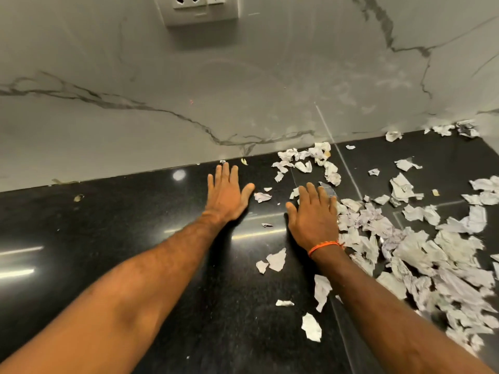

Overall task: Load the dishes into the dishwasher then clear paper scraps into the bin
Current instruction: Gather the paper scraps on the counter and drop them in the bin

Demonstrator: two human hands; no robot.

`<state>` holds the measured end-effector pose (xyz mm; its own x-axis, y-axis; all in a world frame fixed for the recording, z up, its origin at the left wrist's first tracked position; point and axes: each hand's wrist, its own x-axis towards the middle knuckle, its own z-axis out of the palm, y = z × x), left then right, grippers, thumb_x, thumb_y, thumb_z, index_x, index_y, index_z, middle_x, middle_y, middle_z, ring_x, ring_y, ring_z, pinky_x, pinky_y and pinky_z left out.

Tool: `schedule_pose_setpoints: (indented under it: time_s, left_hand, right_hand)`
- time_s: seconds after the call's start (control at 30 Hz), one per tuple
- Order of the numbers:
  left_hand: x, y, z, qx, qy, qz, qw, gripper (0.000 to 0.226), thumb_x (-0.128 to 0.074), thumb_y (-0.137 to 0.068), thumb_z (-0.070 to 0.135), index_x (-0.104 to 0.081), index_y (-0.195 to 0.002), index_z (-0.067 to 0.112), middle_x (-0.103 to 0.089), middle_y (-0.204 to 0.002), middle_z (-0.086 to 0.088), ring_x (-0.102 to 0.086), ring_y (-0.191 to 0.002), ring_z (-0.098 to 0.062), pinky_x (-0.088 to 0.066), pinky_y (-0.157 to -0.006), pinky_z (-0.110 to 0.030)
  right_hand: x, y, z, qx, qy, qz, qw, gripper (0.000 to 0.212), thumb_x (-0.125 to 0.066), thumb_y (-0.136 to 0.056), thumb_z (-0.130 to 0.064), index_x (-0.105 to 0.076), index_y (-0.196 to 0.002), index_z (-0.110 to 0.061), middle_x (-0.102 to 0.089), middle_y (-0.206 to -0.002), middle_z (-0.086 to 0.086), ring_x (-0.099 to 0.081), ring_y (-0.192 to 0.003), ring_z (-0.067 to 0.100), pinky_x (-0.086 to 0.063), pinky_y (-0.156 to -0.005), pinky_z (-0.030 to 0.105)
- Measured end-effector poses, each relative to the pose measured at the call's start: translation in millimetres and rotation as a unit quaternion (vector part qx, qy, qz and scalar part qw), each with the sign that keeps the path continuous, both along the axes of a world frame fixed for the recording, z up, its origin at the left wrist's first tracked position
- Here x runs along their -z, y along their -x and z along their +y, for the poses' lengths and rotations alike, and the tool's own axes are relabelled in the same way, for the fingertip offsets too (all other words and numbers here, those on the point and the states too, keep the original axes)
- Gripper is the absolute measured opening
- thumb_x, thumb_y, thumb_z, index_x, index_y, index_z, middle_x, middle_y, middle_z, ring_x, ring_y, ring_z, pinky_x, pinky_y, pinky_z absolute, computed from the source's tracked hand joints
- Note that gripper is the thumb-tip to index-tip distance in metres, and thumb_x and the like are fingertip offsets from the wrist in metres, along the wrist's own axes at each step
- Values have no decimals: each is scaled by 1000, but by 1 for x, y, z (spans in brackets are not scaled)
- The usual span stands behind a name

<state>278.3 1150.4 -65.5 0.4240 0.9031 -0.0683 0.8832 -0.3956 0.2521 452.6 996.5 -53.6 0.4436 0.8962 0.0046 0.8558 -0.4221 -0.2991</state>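
Torn white paper scraps lie scattered over the black countertop (108, 252), with a dense heap (421, 255) at the right and a smaller cluster (310, 160) against the back wall. My left hand (225, 194) lies flat and open on the counter, palm down, fingers pointing at the wall, with a small scrap (262, 197) just right of its thumb. My right hand (314, 211), an orange band on its wrist, is flat and open at the left edge of the heap, its fingers touching scraps. Neither hand holds anything. No dishes, dishwasher or bin are in view.
A grey-veined marble backsplash (189, 90) rises behind the counter, with a wall socket (201, 9) at the top. Loose scraps (276, 260) lie between my forearms and more (312, 326) lie near the front. Tiny crumbs (78, 197) sit at the left.
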Motion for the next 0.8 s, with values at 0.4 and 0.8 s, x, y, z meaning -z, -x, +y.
schedule_pose_setpoints:
  time_s: [0.4,0.8]
  left_hand:
    - [8,-40,36,187,-68,-62,978,68,-32,-98,54,-39,-155,17,-32,-164,-8,-23,-153,-27,-10,-126,-53]
    - [3,-82,31,277,40,-143,949,62,-39,-106,44,-25,-161,17,-13,-170,-4,-7,-157,-16,-6,-128,-38]
  right_hand:
    - [6,-45,88,12,-32,-30,999,54,-42,-102,-42,-41,-150,-17,-33,-161,9,-18,-152,33,-11,-122,58]
    - [-7,-107,104,56,-11,-97,994,45,-44,-90,-43,-66,-121,-19,-59,-129,10,-49,-121,33,-42,-96,48]
